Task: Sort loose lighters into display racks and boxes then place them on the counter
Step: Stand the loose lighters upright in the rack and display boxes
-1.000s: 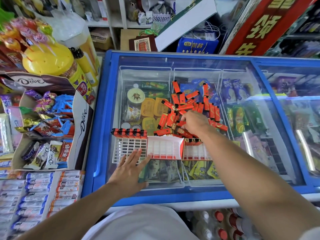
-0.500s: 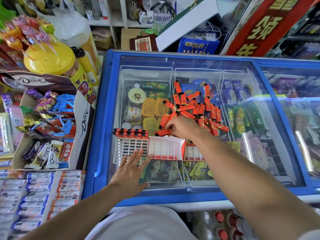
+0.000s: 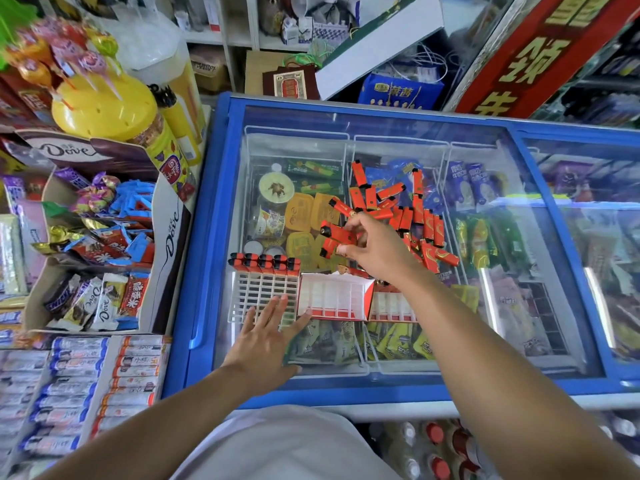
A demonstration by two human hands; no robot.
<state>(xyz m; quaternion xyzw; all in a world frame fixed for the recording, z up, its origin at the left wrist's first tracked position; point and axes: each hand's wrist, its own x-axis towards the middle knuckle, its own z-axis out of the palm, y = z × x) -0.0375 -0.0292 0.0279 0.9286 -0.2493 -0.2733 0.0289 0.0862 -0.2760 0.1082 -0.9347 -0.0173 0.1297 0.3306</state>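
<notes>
Right hand [image 3: 375,247] pinches a few red lighters [image 3: 337,239] with black caps, held just above the freezer lid [image 3: 398,382], left of the loose pile [image 3: 412,220]. Left hand [image 3: 265,344] lies flat, fingers spread, on the glass, fingertips touching the white rack [image 3: 263,292]. One row of lighters [image 3: 265,263] fills the rack's far edge. Red-white box [image 3: 334,296] sits beside the rack; a second box [image 3: 393,304] is partly hidden under the right forearm. Exact count in the grip is unclear.

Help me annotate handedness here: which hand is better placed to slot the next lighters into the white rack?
Right. The right hand already grips red lighters just above the white rack; the left hand lies flat, bracing the rack.
</notes>
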